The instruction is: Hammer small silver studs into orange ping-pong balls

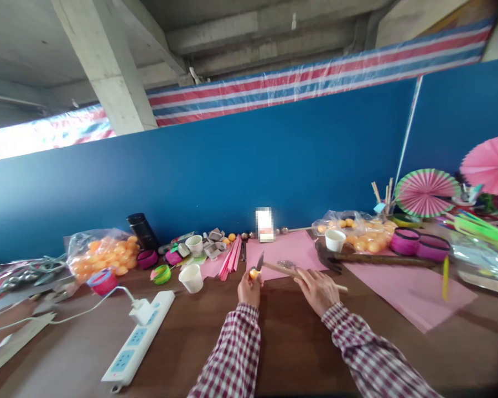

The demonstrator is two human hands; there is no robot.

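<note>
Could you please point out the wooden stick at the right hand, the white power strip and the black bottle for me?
Wooden stick (280,268): head view, on a bare length of its shaft.
White power strip (138,336): head view, on its middle socket.
Black bottle (143,232): head view, on its side, about mid-height.

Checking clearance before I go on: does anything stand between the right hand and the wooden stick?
Nothing visible: the right hand is on the wooden stick. By the stick's left end, a pointed blade juts from the left hand; whether blade and stick touch is unclear.
</note>
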